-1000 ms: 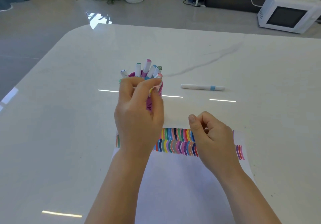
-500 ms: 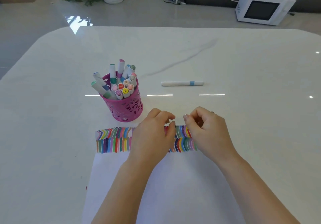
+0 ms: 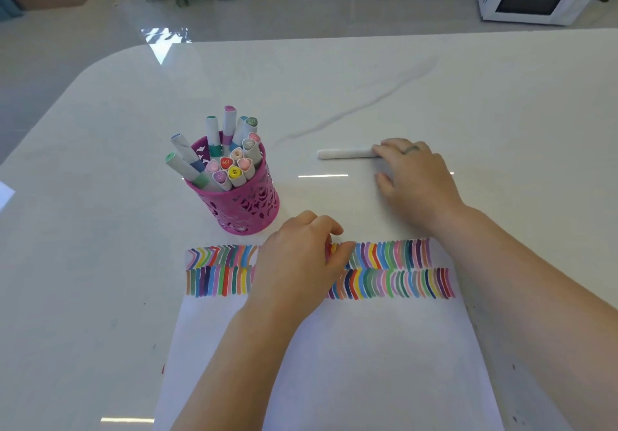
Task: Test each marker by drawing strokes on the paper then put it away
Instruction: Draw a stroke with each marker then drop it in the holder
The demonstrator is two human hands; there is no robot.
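right hand (image 3: 414, 180) lies spread, apparently not gripping, on the slim white marker (image 3: 346, 154); left hand (image 3: 297, 263) loosely curled.

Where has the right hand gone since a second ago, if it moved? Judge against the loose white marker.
Yes. The right hand left the striped edge of the paper and reached forward to the loose white marker, fingers now covering one end.

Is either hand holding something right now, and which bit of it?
Not really yet. The right hand lays its fingers over one end of the white marker, thumb apart. The left hand just rests on the paper.
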